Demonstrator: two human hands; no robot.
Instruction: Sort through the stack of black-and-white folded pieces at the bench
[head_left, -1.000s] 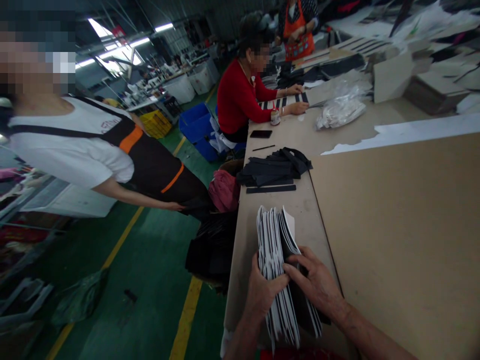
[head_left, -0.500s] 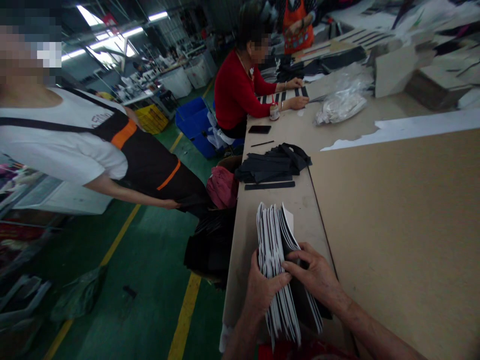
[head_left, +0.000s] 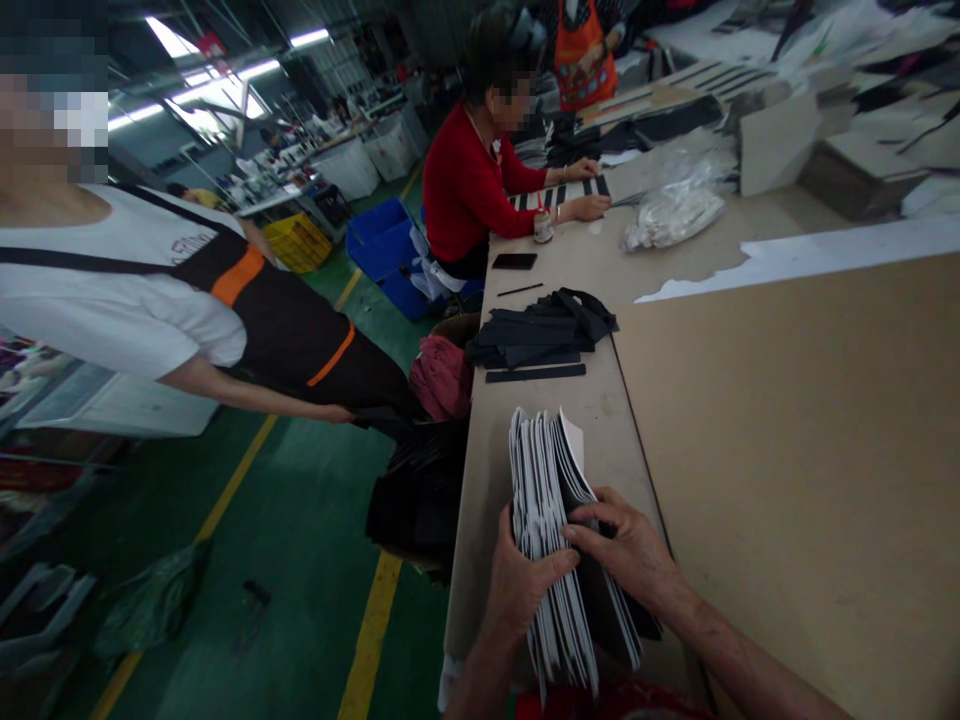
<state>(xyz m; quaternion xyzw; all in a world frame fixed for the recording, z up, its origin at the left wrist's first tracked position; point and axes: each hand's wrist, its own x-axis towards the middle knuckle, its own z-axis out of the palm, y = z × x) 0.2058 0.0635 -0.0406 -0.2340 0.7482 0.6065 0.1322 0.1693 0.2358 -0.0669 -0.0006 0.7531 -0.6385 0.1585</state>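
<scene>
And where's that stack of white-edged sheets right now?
In the head view, the stack is low and right of centre, held between the left hand and right hand, nearer the camera than the pile of dark strips.

I can see the left hand (head_left: 523,580) clasping a thick sheaf (head_left: 541,470) of white-edged sheets, the right hand (head_left: 631,548) pinching at its right side. Around the sheaf, black strips (head_left: 534,335) lie at twelve o'clock, a clear plastic bag (head_left: 675,212) at one, a brown board (head_left: 810,450) towards two; a co-worker in red (head_left: 466,185) sits past eleven, a dark-aproned person (head_left: 292,325) stands at ten.
</scene>
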